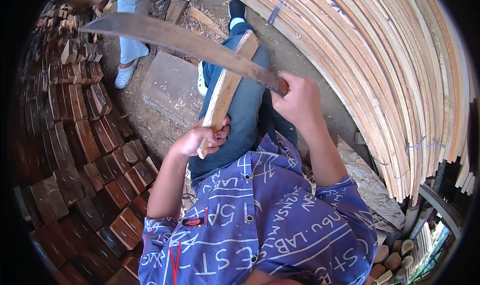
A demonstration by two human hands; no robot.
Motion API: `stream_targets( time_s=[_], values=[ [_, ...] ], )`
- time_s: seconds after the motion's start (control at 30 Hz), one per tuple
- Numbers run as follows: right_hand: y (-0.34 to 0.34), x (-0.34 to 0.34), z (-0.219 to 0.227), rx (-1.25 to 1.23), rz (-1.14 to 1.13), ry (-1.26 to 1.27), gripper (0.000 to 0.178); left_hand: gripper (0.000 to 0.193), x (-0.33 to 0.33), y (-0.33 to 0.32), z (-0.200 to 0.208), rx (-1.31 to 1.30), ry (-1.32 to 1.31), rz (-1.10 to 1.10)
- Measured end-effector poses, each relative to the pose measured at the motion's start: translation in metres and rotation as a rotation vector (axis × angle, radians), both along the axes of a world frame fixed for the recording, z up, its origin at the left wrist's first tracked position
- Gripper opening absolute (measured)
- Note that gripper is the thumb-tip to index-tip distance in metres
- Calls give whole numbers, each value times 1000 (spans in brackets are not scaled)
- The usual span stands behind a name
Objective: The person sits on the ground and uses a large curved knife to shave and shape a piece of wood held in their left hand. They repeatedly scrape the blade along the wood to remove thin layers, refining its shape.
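Note:
My left hand (202, 137) is wrapped round the lower end of a pale wooden stick (222, 95) with rough, hewn faces. The stick slants up and to the right along my jeans-clad leg (245, 112). In my right hand (300, 96) is a machete (175, 39), gripped by its dark handle. Its long, slightly curved blade reaches to the upper left and crosses over the upper part of the stick. Whether the blade touches the wood, I cannot tell. Part of the handle is hidden inside my fist.
Stacked dark wood blocks (90, 140) fill the left side. Long pale strips of wood (380, 60) lie bundled along the right. A flat board (170, 85) rests on the chip-strewn ground. Another person's leg (132, 35) stands at upper left. Round wood pieces (395, 260) lie lower right.

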State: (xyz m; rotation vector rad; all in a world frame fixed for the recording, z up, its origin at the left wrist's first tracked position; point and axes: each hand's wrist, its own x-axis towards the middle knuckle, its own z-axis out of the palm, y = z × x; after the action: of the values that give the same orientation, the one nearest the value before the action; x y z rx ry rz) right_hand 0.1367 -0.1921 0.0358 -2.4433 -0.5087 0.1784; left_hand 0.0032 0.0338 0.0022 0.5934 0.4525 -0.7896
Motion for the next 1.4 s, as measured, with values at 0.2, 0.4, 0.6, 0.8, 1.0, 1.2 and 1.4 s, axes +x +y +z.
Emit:
stream_targets(
  time_s=[0.2,0.4,0.6,0.8,1.0,1.2,1.4],
  values=[
    [-4,38,-18,-234,110,-175,15,47,-2,-5,13,67,1,-7],
    [-38,24,-26,-257,33,-157,12,48,10,-8,10,120,-36,-142],
    [-4,-2,-7,-141,74,-132,11,47,12,-5,12,121,-18,-109],
    [4,4,-2,-145,95,-113,12,46,-8,1,10,25,-7,0],
    [-44,25,-17,-278,-107,-113,13,40,3,-5,8,92,-100,-15],
    [12,-11,4,-79,128,-83,10,44,8,-7,6,38,-56,-19],
    [-42,47,-26,-264,-62,-167,15,42,11,-22,20,184,-79,-19]
  ],
)
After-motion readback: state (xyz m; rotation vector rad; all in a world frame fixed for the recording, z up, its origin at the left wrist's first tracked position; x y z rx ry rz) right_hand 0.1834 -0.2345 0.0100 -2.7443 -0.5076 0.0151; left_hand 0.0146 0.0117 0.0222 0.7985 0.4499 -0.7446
